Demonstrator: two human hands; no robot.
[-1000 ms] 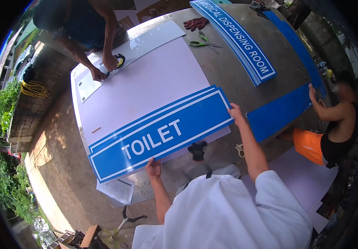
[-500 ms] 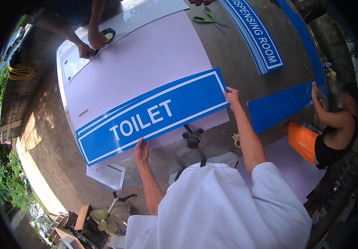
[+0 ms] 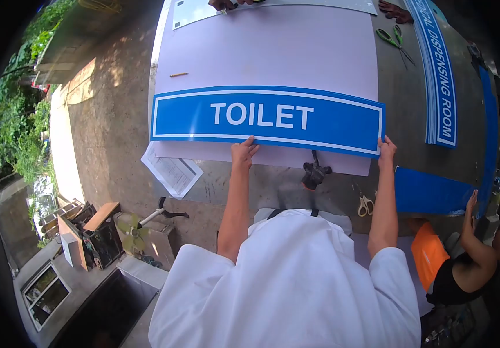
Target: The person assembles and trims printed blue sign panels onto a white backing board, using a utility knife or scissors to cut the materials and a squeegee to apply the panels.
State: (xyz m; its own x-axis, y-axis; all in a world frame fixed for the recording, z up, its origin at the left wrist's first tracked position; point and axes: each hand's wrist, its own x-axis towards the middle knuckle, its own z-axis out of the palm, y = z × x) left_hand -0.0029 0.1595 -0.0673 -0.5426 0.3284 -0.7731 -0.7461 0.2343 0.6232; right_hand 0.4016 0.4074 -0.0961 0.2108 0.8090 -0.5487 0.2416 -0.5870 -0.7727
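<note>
A long blue sign (image 3: 343,119) with a white border and the word TOILET lies across a pale lilac sheet (image 3: 273,46). At its lower edge, left of the middle, my left hand (image 3: 243,153) has its fingers closed on the rim. My right hand (image 3: 387,149) grips the lower right corner, thumb and fingers around the edge. Just below the sign, between my hands, is a dark object like a worn black glove or tool (image 3: 316,173). Printed papers (image 3: 174,169) stick out under the sign's left end.
Green scissors (image 3: 396,42), a pencil (image 3: 179,74) and a stack of DISPENSING ROOM signs (image 3: 440,81) lie further off. Beige-handled scissors (image 3: 365,205) lie near my right forearm. A co-worker's hands (image 3: 222,4) work at the top edge; another person (image 3: 464,261) sits at right beside blue film (image 3: 430,191).
My view has turned, so the sign now appears nearly level and further up and right. The layered strips along its upper edge no longer show. Both my hands stay on it.
</note>
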